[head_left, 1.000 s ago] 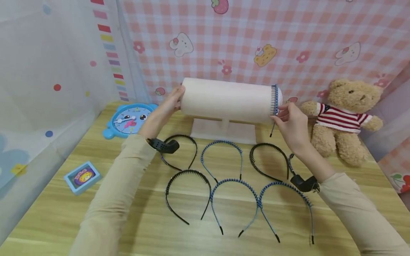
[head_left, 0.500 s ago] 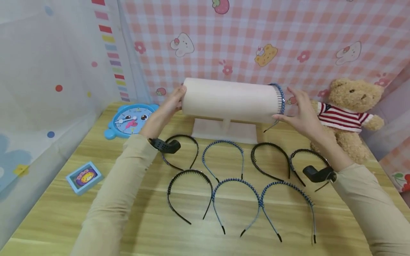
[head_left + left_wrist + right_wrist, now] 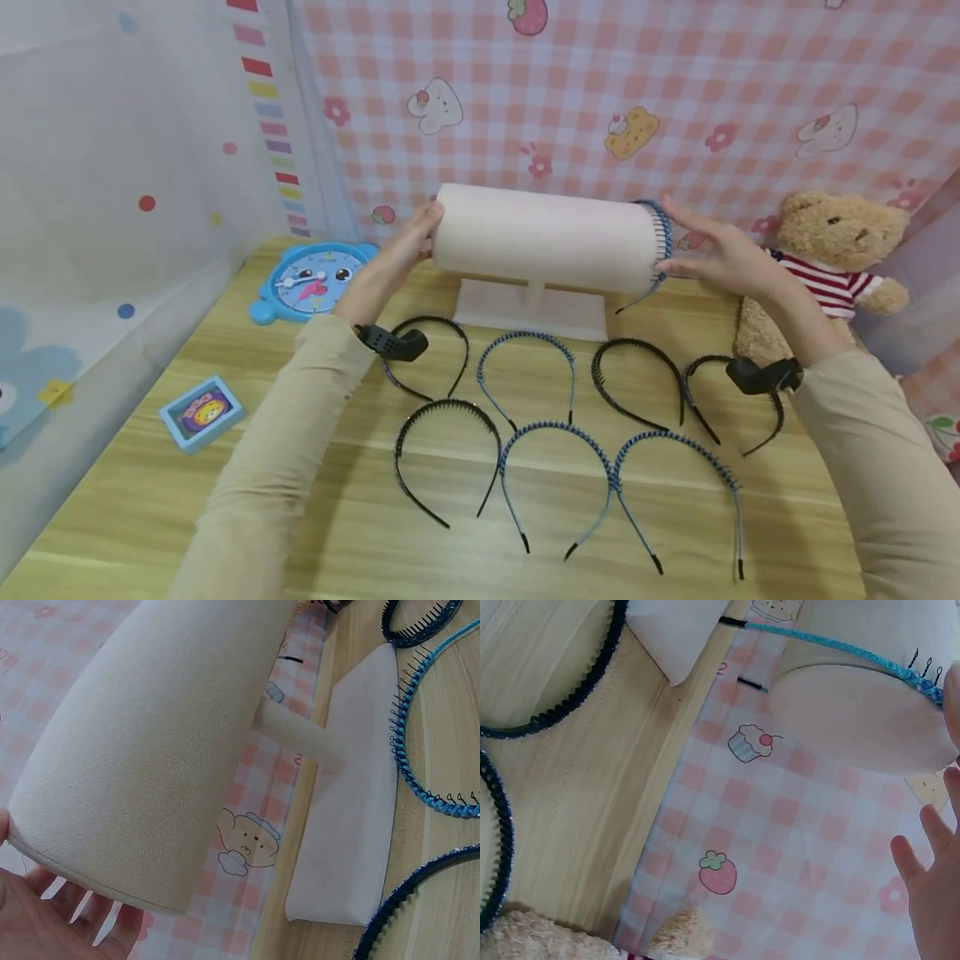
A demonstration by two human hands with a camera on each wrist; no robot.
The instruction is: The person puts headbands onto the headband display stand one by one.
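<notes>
A pale cylindrical roll (image 3: 543,237) lies sideways on a post and flat base (image 3: 532,310): a headband display stand. My left hand (image 3: 408,242) rests against the roll's left end; in the left wrist view its spread fingers (image 3: 86,919) lie at the rim, partly behind it. A blue toothed headband (image 3: 667,237) wraps the roll's right end, its black-tipped end hanging below. My right hand (image 3: 731,257) is beside that end with fingers spread, thumb tip at the headband. In the right wrist view the headband's blue arm (image 3: 825,642) crosses the roll near its end face.
Several headbands lie on the wooden table (image 3: 360,542) in front, such as a black one (image 3: 450,403) and a blue one (image 3: 558,426). A toy clock (image 3: 311,287) and small blue frame (image 3: 202,414) stand left; a teddy bear (image 3: 843,225) sits right.
My right hand has released its pinch on the headband and spread its fingers. It has moved rightward, with the thumb still at the band. The band's lower end has swung left. My left hand stays put.
</notes>
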